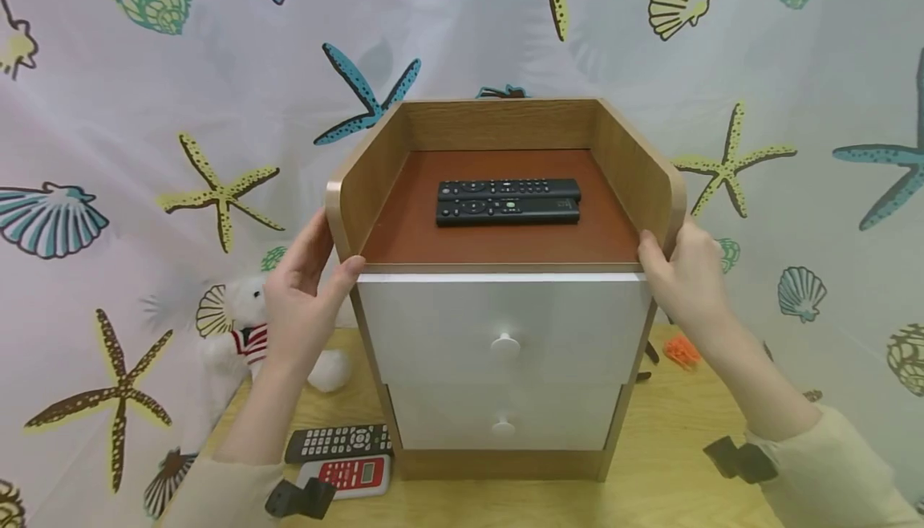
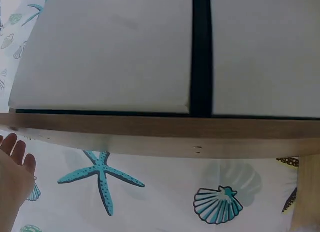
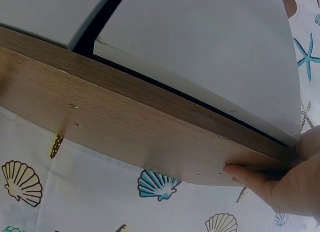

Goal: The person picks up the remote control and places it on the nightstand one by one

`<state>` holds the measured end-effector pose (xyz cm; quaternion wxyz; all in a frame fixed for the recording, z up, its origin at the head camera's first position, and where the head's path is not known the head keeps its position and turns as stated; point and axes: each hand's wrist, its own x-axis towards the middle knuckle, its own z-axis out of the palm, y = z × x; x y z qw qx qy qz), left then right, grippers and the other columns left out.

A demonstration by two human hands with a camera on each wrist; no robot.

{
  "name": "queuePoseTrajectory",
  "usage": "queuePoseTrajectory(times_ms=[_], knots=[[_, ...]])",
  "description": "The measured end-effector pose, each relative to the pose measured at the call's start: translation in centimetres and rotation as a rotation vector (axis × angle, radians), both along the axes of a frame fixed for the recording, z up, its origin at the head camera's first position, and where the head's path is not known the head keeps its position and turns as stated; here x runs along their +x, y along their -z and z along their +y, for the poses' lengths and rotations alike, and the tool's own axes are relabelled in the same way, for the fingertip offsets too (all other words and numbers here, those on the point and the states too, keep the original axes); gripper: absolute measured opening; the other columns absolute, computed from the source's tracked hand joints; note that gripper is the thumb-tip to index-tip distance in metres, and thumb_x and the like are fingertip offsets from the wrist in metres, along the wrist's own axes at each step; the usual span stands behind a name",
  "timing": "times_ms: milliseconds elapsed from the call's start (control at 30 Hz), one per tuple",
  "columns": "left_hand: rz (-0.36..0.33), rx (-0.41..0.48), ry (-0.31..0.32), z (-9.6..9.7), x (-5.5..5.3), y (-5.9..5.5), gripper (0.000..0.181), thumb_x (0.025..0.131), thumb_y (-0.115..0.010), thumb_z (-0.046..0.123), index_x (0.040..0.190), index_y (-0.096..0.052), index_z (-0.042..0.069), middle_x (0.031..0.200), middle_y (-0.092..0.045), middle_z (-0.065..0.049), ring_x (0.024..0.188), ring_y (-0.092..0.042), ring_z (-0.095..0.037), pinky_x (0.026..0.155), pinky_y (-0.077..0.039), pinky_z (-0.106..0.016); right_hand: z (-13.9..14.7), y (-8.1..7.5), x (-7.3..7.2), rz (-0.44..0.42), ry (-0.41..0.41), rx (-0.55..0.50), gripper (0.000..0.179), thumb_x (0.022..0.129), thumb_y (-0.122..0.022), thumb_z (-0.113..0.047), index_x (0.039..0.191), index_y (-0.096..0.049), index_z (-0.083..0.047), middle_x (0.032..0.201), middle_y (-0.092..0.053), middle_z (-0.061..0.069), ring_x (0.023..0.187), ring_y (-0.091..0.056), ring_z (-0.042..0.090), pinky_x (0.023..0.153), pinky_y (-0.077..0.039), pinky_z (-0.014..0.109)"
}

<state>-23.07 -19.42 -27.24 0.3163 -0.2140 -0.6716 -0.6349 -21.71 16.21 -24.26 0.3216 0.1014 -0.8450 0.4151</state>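
A small wood-trimmed cabinet (image 1: 503,464) with two white drawers stands in the middle of the head view. At its upper left front corner is my left hand (image 1: 299,287), thumb on the front edge and fingers along the outer side panel. My right hand (image 1: 686,279) grips the opposite corner, thumb over the front edge, fingers outside. Two black remote controls (image 1: 508,211) lie side by side on the brown top. The right wrist view shows the right hand's fingers (image 3: 252,179) against the wooden side. Only part of the left hand (image 2: 15,177) shows in the left wrist view.
A dark remote (image 1: 339,442) and a red-and-white calculator (image 1: 354,473) lie left of the cabinet on the wooden surface (image 1: 671,448). A white plush toy (image 1: 241,303) sits behind my left arm. Something orange (image 1: 682,351) lies at right. A patterned curtain (image 1: 462,30) hangs behind.
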Motion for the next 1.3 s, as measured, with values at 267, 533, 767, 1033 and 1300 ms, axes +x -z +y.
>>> queuePoseTrajectory(times_ms=[267,533,767,1033,1300], knots=[[-0.013,0.025,-0.004,-2.9,0.4,4.1,0.044,0.084,-0.062,-0.008,0.126,-0.055,-0.001,0.122,-0.064,0.006,0.118,-0.056,-0.006,0.098,-0.041,-0.015,0.3,-0.2,-0.1,-0.014,-0.002,-0.003,0.032,0.09,-0.047,-0.004,0.116,-0.05,0.016,0.113,-0.059,0.035,0.099,-0.061,0.046,0.078,-0.051,0.057],[-0.205,-0.145,-0.033,-7.2,0.9,10.8,0.045,0.085,-0.061,-0.006,0.129,-0.053,0.0,0.115,-0.065,0.015,0.108,-0.059,0.0,0.091,-0.043,-0.012,0.3,-0.1,-0.2,-0.037,-0.005,-0.001,0.034,0.092,-0.046,-0.006,0.118,-0.049,0.015,0.115,-0.058,0.034,0.1,-0.061,0.044,0.079,-0.051,0.056],[-0.472,-0.219,-0.116,-8.8,1.4,16.5,0.043,0.091,-0.062,0.014,0.131,-0.051,0.003,0.109,-0.063,0.022,0.101,-0.058,0.008,0.086,-0.043,-0.006,0.2,-0.1,-0.2,-0.045,-0.011,-0.014,0.034,0.092,-0.046,-0.007,0.118,-0.05,0.014,0.115,-0.059,0.032,0.099,-0.061,0.042,0.079,-0.052,0.055],[-0.711,-0.333,-0.235,-9.5,1.0,21.3,0.047,0.091,-0.061,0.033,0.131,-0.054,0.01,0.116,-0.066,0.0,0.094,-0.052,0.017,0.083,-0.039,-0.005,0.2,0.1,-0.2,-0.02,0.003,-0.017,0.032,0.092,-0.047,-0.006,0.117,-0.052,0.013,0.113,-0.06,0.032,0.098,-0.062,0.042,0.079,-0.051,0.055],[-0.876,-0.371,-0.242,-10.4,1.0,24.6,0.063,0.084,-0.062,0.052,0.132,-0.052,0.013,0.128,-0.06,-0.007,0.095,-0.044,0.02,0.099,-0.04,-0.027,0.2,0.2,-0.2,-0.031,-0.002,-0.016,0.033,0.092,-0.046,-0.007,0.118,-0.051,0.013,0.115,-0.06,0.032,0.099,-0.062,0.043,0.079,-0.052,0.055]])
